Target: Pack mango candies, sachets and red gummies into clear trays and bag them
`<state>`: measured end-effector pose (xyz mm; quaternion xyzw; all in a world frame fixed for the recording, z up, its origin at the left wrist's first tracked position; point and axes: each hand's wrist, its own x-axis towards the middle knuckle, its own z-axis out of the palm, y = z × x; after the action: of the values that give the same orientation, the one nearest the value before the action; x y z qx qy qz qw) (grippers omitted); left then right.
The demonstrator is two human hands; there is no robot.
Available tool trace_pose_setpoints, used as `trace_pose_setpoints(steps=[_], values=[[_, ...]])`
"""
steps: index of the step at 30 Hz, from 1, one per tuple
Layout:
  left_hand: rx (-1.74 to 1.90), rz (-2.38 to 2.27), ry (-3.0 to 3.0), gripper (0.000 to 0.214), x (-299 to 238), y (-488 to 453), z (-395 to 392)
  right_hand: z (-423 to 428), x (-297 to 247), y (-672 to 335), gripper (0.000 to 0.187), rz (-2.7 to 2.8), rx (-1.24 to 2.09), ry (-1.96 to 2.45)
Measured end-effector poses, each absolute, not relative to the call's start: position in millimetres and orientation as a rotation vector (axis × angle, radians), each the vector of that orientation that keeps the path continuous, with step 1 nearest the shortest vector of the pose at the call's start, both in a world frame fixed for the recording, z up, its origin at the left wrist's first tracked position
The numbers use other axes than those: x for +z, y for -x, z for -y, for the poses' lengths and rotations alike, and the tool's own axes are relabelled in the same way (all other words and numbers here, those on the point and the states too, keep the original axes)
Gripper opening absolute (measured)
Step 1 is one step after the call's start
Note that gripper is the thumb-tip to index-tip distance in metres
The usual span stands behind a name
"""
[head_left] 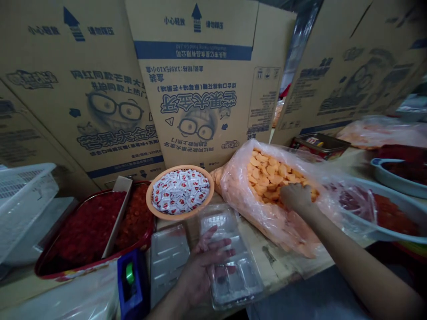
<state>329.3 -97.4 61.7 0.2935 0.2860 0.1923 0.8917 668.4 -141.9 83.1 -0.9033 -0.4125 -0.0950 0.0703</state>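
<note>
My left hand (204,265) lies on a clear plastic tray (240,281) with compartments, its fingers curled over the tray's near edge. My right hand (295,198) reaches into a large clear bag (253,209) full of orange pieces (268,171), with the fingers closed among them; what they hold is hidden. A second clear tray (168,258) lies to the left of the first.
An orange bowl of small red-and-white packets (180,190) stands behind the trays. A red tray of red pieces (90,229) with a cardboard divider sits at left, a blue tape dispenser (130,284) in front. Large cardboard boxes (200,84) wall the back. Basins (393,209) stand at right.
</note>
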Motion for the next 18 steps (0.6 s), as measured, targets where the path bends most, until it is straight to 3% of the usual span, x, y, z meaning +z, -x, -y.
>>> trace_pose_setpoints(steps=[6,10,14,18], values=[[0.373,-0.512,-0.587,0.088,58.4,-338.2,89.3,134.1,118.8,-645.9,0.015,1.116,-0.373,2.797],[0.340,-0.477,-0.569,0.089,54.7,-346.5,87.8,125.4,135.7,-595.2,0.019,1.186,-0.030,2.220],[0.340,-0.447,-0.600,0.090,54.7,-350.5,89.3,112.6,115.6,-542.0,0.012,1.451,0.279,1.800],[0.350,-0.407,-0.590,0.091,52.5,-349.9,90.8,100.8,89.5,-518.6,0.004,1.628,0.137,1.923]])
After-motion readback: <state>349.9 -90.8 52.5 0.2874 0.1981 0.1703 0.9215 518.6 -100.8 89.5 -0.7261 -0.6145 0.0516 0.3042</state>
